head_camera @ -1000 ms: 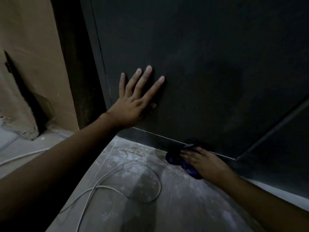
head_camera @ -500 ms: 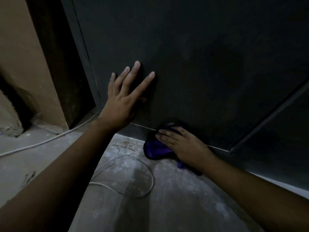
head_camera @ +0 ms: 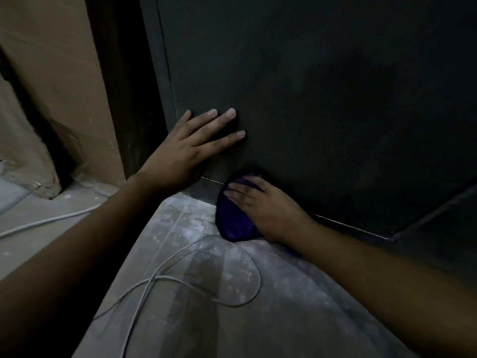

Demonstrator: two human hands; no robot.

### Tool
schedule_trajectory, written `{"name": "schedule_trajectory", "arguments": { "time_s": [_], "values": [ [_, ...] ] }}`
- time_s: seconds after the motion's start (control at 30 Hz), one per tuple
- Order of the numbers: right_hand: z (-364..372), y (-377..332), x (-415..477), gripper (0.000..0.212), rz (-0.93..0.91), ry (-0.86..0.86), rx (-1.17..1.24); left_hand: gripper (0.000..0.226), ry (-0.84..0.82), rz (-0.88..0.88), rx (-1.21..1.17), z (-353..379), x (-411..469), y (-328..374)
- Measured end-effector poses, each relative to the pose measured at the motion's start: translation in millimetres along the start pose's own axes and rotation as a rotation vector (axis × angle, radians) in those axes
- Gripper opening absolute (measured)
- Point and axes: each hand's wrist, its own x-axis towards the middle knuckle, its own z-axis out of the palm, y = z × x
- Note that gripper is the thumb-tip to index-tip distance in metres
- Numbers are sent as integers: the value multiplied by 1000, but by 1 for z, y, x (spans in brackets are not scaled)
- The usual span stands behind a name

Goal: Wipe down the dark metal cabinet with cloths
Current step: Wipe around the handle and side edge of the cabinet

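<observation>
The dark metal cabinet [head_camera: 322,86] fills the upper right of the head view, its bottom edge running just above the floor. My left hand [head_camera: 191,148] lies flat against the cabinet's lower left corner with straight, spread fingers. My right hand [head_camera: 260,205] presses a purple cloth [head_camera: 235,223] against the cabinet's bottom edge, fingers straight and pointing left. Part of the cloth is hidden under that hand and part hangs down to the floor.
A white cable [head_camera: 165,275] loops over the dusty concrete floor [head_camera: 284,306] below my arms. A dark gap [head_camera: 124,86] separates the cabinet from a tan wall [head_camera: 51,73] at the left. A second cabinet panel [head_camera: 444,228] meets the first at lower right.
My right hand has slid the purple cloth leftward along the cabinet's bottom edge, toward my left hand. My left hand stays flat on the panel, its fingers now pointing more to the right.
</observation>
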Motion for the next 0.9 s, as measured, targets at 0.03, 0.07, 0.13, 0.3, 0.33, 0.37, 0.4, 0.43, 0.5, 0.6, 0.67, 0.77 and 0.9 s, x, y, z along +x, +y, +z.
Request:
{"name": "schedule_trajectory", "arguments": {
  "time_s": [0.03,0.07,0.13,0.3,0.33,0.37,0.4,0.43,0.5,0.6,0.67,0.77,0.9],
  "values": [
    [-8,-7,18,67,3,-13,-36,64,9,-5,-16,1,0,0],
    [-15,-11,33,66,8,-21,-73,64,20,-11,-30,3,1,3],
    [-28,-20,58,60,38,-3,-82,67,22,-9,-33,8,-1,3],
    [-18,-29,51,61,-7,-81,-84,71,-35,100,4,6,-6,-15],
    [-10,-28,42,61,-26,-118,-77,75,-46,117,15,5,-7,-18],
    [-1,-27,31,62,-39,-161,-53,80,-57,129,17,4,-8,-20],
    [5,-24,18,62,-48,-203,-26,85,-70,137,17,3,-7,-21],
    [8,-22,7,64,-60,-247,-10,87,-83,137,14,1,-8,-22],
    [14,-18,-10,65,-73,-295,-8,87,-120,168,19,-1,-6,-25],
    [10,-16,-8,61,-69,-303,10,86,-157,245,60,-10,-9,-38],
    [2,-14,7,59,-46,-274,83,81,-181,277,72,-13,-8,-46],
    [-12,-16,52,60,-23,-113,58,73,-157,264,72,-10,-9,-42],
    [-42,-38,110,57,29,-36,28,89,-180,249,85,3,-14,-39]
  ]
}}
